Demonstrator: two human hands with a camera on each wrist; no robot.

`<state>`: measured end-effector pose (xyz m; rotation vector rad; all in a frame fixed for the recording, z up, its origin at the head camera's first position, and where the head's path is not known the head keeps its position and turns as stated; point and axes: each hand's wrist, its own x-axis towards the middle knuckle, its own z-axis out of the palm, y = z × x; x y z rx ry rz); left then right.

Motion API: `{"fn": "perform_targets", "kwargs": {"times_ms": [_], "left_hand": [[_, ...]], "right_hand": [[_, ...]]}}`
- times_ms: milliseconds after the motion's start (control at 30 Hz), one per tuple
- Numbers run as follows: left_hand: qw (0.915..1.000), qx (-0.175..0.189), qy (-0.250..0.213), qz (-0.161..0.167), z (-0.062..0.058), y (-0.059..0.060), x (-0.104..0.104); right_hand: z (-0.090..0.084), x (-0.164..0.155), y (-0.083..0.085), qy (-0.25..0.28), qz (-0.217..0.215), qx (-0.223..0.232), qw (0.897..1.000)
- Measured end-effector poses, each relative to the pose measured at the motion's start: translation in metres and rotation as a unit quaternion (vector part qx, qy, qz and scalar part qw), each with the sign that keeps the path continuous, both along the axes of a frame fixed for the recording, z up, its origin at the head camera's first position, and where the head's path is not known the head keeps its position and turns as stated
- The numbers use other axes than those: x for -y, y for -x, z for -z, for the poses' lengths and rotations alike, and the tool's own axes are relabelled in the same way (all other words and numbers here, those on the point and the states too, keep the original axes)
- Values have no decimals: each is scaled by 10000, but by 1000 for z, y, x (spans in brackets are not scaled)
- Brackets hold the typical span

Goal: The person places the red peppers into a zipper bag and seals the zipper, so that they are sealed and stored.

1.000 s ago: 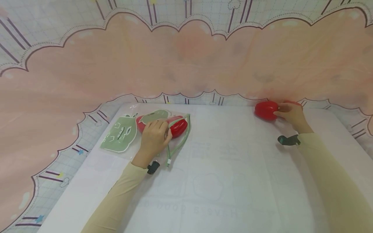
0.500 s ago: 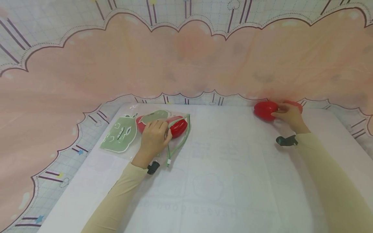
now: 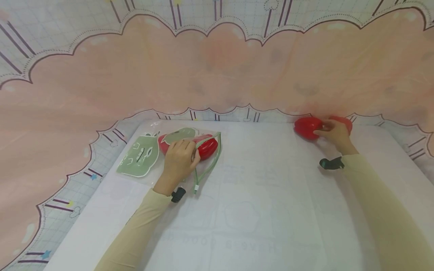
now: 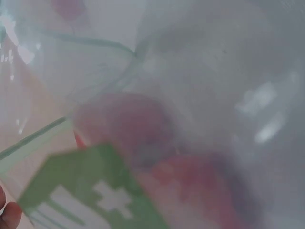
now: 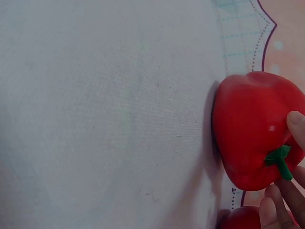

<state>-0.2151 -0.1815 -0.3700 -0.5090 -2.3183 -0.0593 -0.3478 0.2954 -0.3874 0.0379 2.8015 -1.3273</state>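
At the back right of the head view, my right hand point(image 3: 335, 133) grips a red bell pepper point(image 3: 307, 128) between thumb and fingers. Its green stem point(image 5: 280, 160) faces the fingers in the right wrist view. A second red pepper point(image 3: 342, 122) lies just behind that hand. On the left, my left hand point(image 3: 179, 160) holds the mouth of a clear plastic drawstring bag point(image 3: 138, 156) with green print. Red peppers point(image 3: 207, 148) show inside, partly covered by the hand. The bag fills the left wrist view, blurred, with fingertips point(image 4: 10, 214) at the lower left edge.
A green drawstring cord point(image 3: 213, 165) loops out from the bag onto the white table point(image 3: 257, 195). Behind the table's back edge hangs a peach patterned cloth point(image 3: 230, 75). A dark wrist camera point(image 3: 331, 163) sits below each hand.
My right hand and the pepper in it have shifted slightly left, showing more of the second pepper behind. The left hand and the bag stay put.
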Motion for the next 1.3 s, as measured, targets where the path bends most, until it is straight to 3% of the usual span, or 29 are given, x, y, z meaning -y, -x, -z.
{"fn": "perform_targets", "kwargs": {"times_ms": [533,933,1300], "left_hand": [[10000,47,13,-34,0,0,0],[10000,19,12,-3,0,0,1],[10000,52,-13,19,0,0,1]], "right_hand": [[3,5,-2,-334,-81,-257,9991],[2,3,1,-263,-632,106,9976],[9,8,5,-63,-410,221,9989]]}}
